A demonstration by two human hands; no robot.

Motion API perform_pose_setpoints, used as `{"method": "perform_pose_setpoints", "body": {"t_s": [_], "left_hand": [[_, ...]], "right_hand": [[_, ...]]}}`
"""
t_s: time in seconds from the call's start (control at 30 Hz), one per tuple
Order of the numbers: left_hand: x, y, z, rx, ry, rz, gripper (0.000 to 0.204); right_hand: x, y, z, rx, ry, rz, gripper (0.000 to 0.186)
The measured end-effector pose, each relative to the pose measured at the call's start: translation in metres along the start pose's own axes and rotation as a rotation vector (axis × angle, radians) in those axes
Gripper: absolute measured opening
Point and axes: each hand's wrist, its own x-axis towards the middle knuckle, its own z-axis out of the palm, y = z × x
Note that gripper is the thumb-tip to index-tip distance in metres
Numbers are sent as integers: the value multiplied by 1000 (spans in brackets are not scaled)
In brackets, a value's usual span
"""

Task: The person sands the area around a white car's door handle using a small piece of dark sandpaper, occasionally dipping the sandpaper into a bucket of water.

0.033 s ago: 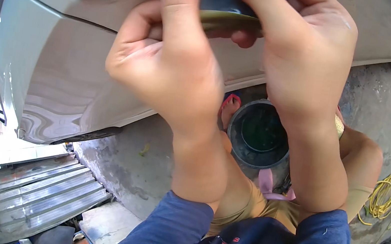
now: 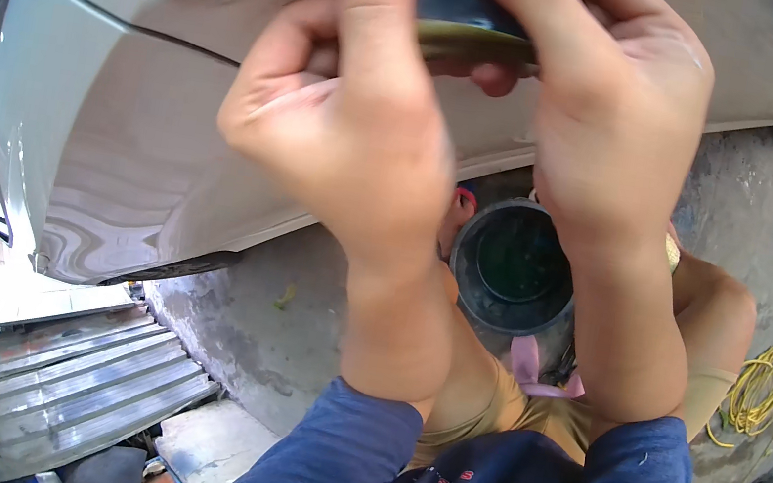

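Observation:
At the top of the head view, both my hands grip a dark glossy piece with an olive-yellow lower edge (image 2: 467,6); its upper part is cut off by the frame, and I cannot tell its kind. My left hand (image 2: 345,115) pinches its left end, thumb on top. My right hand (image 2: 618,96) holds the right side, with a fingertip showing beneath the edge. Motion blurs both hands a little. Behind them stands the pale, shiny body of a car (image 2: 152,137); whether the piece touches it cannot be seen.
Between my legs sits a dark round bucket (image 2: 468,279), a pink strip (image 2: 525,362) near it. A coiled yellow cord (image 2: 759,387) lies on the concrete floor (image 2: 294,328) at right. Corrugated metal sheeting (image 2: 65,384) lies at lower left.
Both my hands have shifted slightly to the right, and the dark piece has gone with them. The bucket, cord and sheeting have stayed put.

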Motion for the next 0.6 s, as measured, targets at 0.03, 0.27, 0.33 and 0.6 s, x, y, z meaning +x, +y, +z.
{"method": "perform_pose_setpoints", "body": {"t_s": [0.03,0.27,0.33,0.6], "left_hand": [[-1,-2,1,19,5,6,19],[7,1,-14,38,51,30,21],[9,3,-18,62,13,32,24],[-4,8,-10,-71,-159,-95,25]], "right_hand": [[-2,1,3,11,15,21,21],[-8,14,15,19,-4,44,20],[-8,16,16,21,-8,43,20],[-4,-5,-2,93,56,52,20]]}}
